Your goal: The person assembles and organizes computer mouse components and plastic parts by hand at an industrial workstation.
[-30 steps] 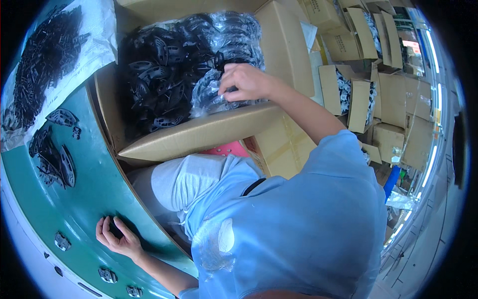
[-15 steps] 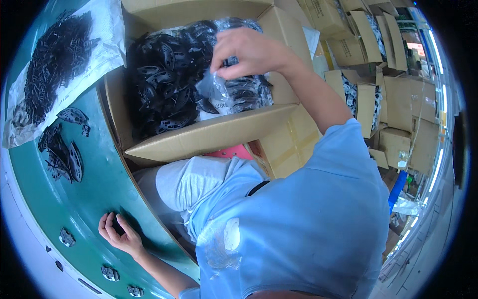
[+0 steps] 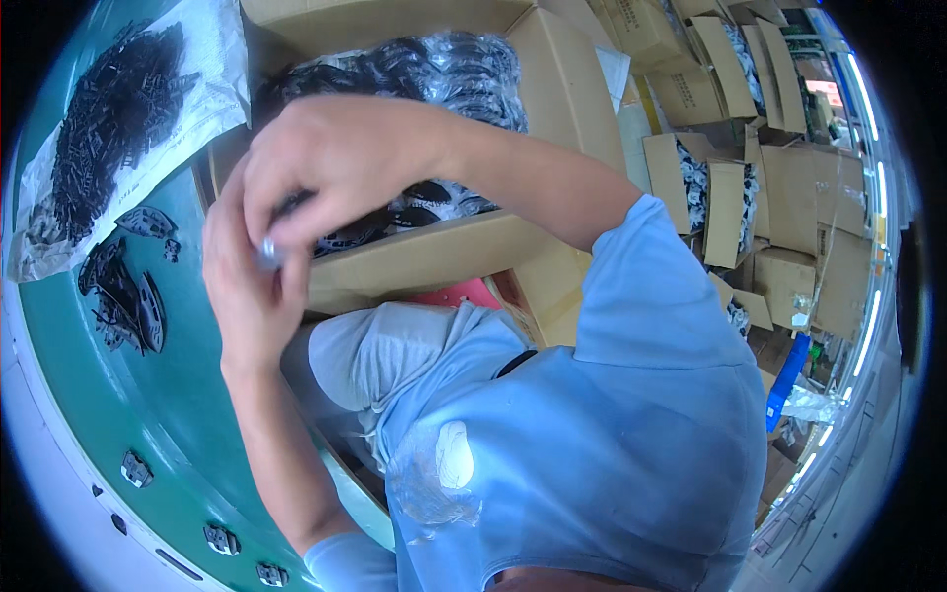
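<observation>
My left hand (image 3: 244, 281) and my right hand (image 3: 330, 163) meet above the left side of an open cardboard box (image 3: 414, 261). A small shiny bit of clear plastic (image 3: 268, 251) shows at the fingertips of my right hand, which are pinched together. My left fingers are bent up against the right hand and partly hidden behind it; what they hold cannot be made out. Black curved plastic parts (image 3: 360, 232) lie in the box under my arm, many of them wrapped in clear plastic bags (image 3: 473, 74).
On the green table (image 3: 187, 395) rest a white sack (image 3: 222, 84) heaped with small black pieces (image 3: 113, 123), a cluster of black curved parts (image 3: 123, 296) and several small grey-black parts (image 3: 136, 469). Stacked cardboard boxes (image 3: 789, 197) stand at the right.
My right hand has come left from over the box, where it pinched clear plastic. My left hand has risen from the table to meet it.
</observation>
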